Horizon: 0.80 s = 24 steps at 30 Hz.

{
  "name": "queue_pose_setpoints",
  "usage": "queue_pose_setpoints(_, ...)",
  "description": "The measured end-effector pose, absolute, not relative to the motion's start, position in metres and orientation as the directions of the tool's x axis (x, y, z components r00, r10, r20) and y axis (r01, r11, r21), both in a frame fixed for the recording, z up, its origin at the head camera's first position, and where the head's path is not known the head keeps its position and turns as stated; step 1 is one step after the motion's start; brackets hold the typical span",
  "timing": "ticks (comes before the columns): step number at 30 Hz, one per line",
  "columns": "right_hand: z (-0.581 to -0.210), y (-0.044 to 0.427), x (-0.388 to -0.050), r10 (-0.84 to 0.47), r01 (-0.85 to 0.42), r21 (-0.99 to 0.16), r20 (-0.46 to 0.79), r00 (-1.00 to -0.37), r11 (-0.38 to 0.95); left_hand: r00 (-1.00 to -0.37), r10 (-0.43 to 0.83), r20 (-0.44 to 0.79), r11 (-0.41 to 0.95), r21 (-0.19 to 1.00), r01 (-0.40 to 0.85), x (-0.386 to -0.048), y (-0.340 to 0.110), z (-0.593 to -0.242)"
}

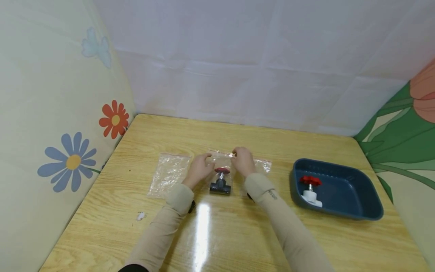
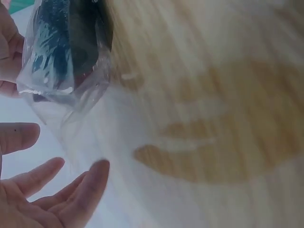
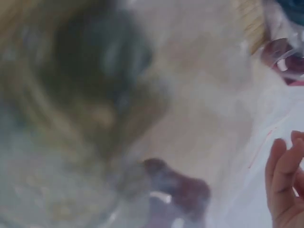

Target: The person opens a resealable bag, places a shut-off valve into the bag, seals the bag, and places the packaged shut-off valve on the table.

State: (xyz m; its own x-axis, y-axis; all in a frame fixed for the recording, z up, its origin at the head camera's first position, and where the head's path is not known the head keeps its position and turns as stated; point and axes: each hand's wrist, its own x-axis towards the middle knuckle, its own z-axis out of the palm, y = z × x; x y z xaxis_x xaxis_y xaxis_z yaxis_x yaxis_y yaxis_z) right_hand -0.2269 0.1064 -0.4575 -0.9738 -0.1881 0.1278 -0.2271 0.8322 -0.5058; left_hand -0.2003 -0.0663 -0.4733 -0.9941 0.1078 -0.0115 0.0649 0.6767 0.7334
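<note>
A clear bag [image 1: 217,156] lies mid-table, holding a dark grey tee valve [image 1: 221,187] with a red handwheel [image 1: 222,170]. My left hand [image 1: 198,170] is at its left side, fingers apart and gripping nothing; the left wrist view shows this hand [image 2: 57,194] below the bagged dark part [image 2: 61,42]. At the bag's top right corner, my right hand [image 1: 243,161] has thumb and forefinger bent together, pinching the edge. In the right wrist view the right hand [image 3: 287,183] has curled fingers near a red seal line [image 3: 263,147].
Another clear bag [image 1: 170,172] lies to the left, and a third [image 1: 264,165] is partly under my right arm. On the right stands a dark blue tray [image 1: 346,192] holding a white valve [image 1: 310,196] with a red wheel [image 1: 310,180]. A white mark [image 1: 141,216] shows at left.
</note>
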Motion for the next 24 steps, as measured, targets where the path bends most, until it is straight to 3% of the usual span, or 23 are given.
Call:
queue_pose_setpoints(5,-0.450,0.104,-0.216,-0.144,-0.194,-0.581,0.131,-0.981,0.790,-0.996,0.068,0.061,0.711,0.698,0.092,-0.191,-0.071,-0.465)
queue_pose_setpoints(11,-0.437,0.101,-0.199,-0.121,-0.202,-0.654,0.168,-0.978,0.729,-0.989,0.035,0.140,0.638,0.759,0.130,-0.180,-0.085,-0.453)
queue_pose_setpoints(24,-0.415,0.085,-0.161,-0.248,-0.300,-0.711,0.180,-0.952,0.636,-0.956,0.031,0.292,0.570,0.780,0.257,-0.149,-0.121,-0.432)
